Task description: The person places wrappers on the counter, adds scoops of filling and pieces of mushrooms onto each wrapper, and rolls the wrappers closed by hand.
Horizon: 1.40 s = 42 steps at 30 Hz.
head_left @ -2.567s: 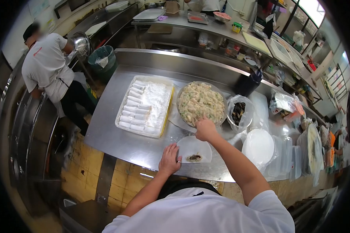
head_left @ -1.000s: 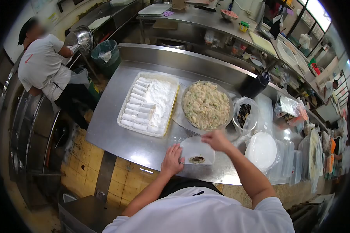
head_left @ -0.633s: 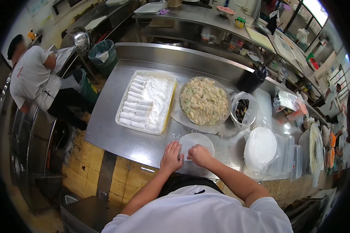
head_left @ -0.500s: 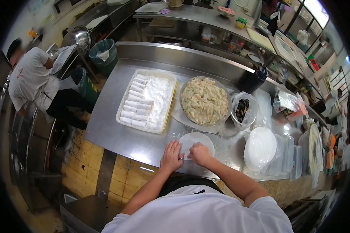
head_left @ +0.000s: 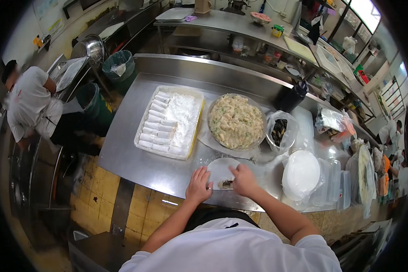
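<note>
On the metal table in front of me lies a thin round white sheet (head_left: 220,167). A small heap of pale filling with a dark strip (head_left: 225,184) sits near its front edge. My left hand (head_left: 198,186) rests flat at the sheet's left edge, fingers stretched out. Over the right side is my right hand (head_left: 246,181), beside the filling; its fingertips are blurred, and any grip is hidden. Beyond them stands a tray (head_left: 138,136) of white powder with several white rolls (head_left: 158,126). Next to it is a large bowl of chunky pale filling (head_left: 236,121).
Right of the filling stands a bag-lined bowl (head_left: 289,141) with dark strips. A dark bottle (head_left: 293,96), wrapped white plates (head_left: 301,176) and clear plastic containers (head_left: 333,181) line the right side. At far left another person (head_left: 31,99) works near green bins (head_left: 95,102).
My right hand has shifted slightly right and its fingers have moved apart from their bunched pose. The filling with the dark strip now shows on the sheet. My left hand stays put.
</note>
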Motion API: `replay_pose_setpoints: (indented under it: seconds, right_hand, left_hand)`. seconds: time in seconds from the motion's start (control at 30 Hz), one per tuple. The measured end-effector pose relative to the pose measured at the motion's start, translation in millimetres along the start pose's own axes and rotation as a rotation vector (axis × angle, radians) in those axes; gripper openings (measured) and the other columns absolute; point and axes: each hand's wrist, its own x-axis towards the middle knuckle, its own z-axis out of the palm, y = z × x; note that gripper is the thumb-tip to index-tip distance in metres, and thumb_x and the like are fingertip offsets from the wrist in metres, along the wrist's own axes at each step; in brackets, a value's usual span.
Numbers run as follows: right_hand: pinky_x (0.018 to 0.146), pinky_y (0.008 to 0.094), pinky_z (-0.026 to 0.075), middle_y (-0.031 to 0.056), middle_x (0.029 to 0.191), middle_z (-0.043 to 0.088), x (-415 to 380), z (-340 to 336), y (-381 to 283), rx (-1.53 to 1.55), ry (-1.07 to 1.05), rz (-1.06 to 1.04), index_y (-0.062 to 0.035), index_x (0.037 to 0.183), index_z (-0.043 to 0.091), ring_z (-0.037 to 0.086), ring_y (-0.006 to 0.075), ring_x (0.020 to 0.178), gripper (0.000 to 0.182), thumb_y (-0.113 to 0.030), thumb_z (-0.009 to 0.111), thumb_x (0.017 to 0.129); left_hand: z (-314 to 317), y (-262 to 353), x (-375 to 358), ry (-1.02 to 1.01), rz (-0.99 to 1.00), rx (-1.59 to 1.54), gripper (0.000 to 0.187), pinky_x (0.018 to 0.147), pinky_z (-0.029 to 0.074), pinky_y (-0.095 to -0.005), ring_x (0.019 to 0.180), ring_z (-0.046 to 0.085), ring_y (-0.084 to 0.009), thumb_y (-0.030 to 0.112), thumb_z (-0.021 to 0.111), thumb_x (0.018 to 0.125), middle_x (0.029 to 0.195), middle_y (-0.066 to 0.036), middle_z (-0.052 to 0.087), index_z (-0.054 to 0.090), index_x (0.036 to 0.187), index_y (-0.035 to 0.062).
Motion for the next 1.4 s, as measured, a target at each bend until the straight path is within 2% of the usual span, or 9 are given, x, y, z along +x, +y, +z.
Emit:
replay_pose_setpoints:
  seconds: [0.17,0.3,0.4,0.53,0.73,0.93,1.13,1.23,1.4]
  right_hand:
    - [0.09,0.0483,0.053,0.0207,0.114,0.063,45.6,-33.2,16.8,-0.191,0.201,0.245,-0.0041,0.16,0.05,0.061,0.0395,0.109,0.08,-0.01,0.071,0.083]
    - [0.096,0.0481,0.053,0.0254,0.122,0.064,27.0,-19.0,17.4,-0.329,0.035,0.174,-0.0009,0.161,0.045,0.06,0.0428,0.122,0.081,-0.017,0.075,0.088]
    - [0.087,0.0447,0.058,0.0256,0.125,0.064,3.6,-12.4,15.9,0.052,0.094,0.297,0.0048,0.159,0.043,0.065,0.0385,0.117,0.09,-0.037,0.084,0.09]
    - [0.054,0.0409,0.052,0.0153,0.089,0.064,50.1,10.2,56.1,1.088,0.225,1.025,0.0122,0.135,0.055,0.063,0.0229,0.069,0.095,-0.064,0.087,0.088]
    - [0.075,0.0516,0.058,0.015,0.1,0.065,63.5,19.6,79.0,1.23,-0.096,1.205,0.007,0.14,0.057,0.066,0.0263,0.086,0.091,-0.062,0.086,0.089]
    - [0.088,0.0408,0.058,0.0189,0.11,0.066,18.0,-19.1,37.1,0.081,0.404,0.583,0.0043,0.148,0.053,0.069,0.0351,0.11,0.07,-0.023,0.078,0.089]
    - [0.089,0.052,0.056,0.0162,0.117,0.059,13.9,8.4,56.7,-0.515,0.085,0.254,0.0027,0.156,0.051,0.063,0.0377,0.108,0.074,-0.02,0.073,0.088]
    - [0.09,0.0528,0.057,0.0187,0.119,0.063,-18.8,12.8,44.2,-0.379,-0.072,0.247,0.0016,0.151,0.058,0.066,0.0393,0.11,0.068,-0.022,0.072,0.089]
    - [0.085,0.0519,0.06,0.0221,0.099,0.077,-32.1,12.9,33.8,0.154,-0.093,0.672,-0.001,0.109,0.081,0.076,0.0391,0.093,0.035,-0.031,0.079,0.091]
  left_hand:
    - [0.5,-1.2,-1.5,-0.009,-0.003,0.007,0.053,0.13,0.034,-0.0567,0.149,0.049,-0.044,0.021,0.075,0.09,0.157,-0.025,0.058,0.064,0.137,-0.0006]
    - [0.4,-0.8,0.5,-0.024,-0.012,0.006,0.053,0.13,0.034,-0.0568,0.149,0.049,-0.0442,0.021,0.074,0.091,0.157,-0.025,0.057,0.064,0.138,-0.0004]
    - [1.3,-1.3,0.2,-0.017,-0.01,0.009,0.053,0.129,0.035,-0.0571,0.148,0.05,-0.0452,0.02,0.075,0.09,0.156,-0.026,0.058,0.064,0.137,-0.0007]
    - [2.4,-1.3,-3.2,0.017,0.013,0.023,0.052,0.128,0.037,-0.0568,0.146,0.052,-0.0468,0.018,0.076,0.088,0.154,-0.028,0.059,0.065,0.135,-0.0011]
    - [0.0,-0.5,0.7,0.011,0.015,-0.032,0.052,0.127,0.037,-0.056,0.145,0.052,-0.0466,0.017,0.075,0.089,0.154,-0.027,0.059,0.065,0.136,-0.001]
    - [-2.7,-0.6,0.0,-0.042,-0.025,-0.048,0.055,0.13,0.033,-0.0564,0.149,0.049,-0.0442,0.019,0.075,0.091,0.158,-0.025,0.056,0.062,0.141,-0.0002]
    - [3.3,-4.0,0.6,0.012,-0.098,-0.121,0.059,0.128,0.035,-0.0551,0.146,0.049,-0.0477,0.02,0.074,0.093,0.153,-0.027,0.058,0.058,0.145,-0.0032]
    - [2.8,0.0,9.6,-0.016,-0.244,-0.118,0.064,0.121,0.041,-0.0558,0.136,0.054,-0.0487,0.022,0.075,0.094,0.144,-0.028,0.061,0.055,0.148,-0.0052]
    - [-1.2,10.0,42.1,-0.141,-0.37,0.109,0.049,0.106,0.048,-0.0553,0.118,0.062,-0.0453,0.024,0.077,0.094,0.121,-0.023,0.069,0.064,0.133,-0.0026]
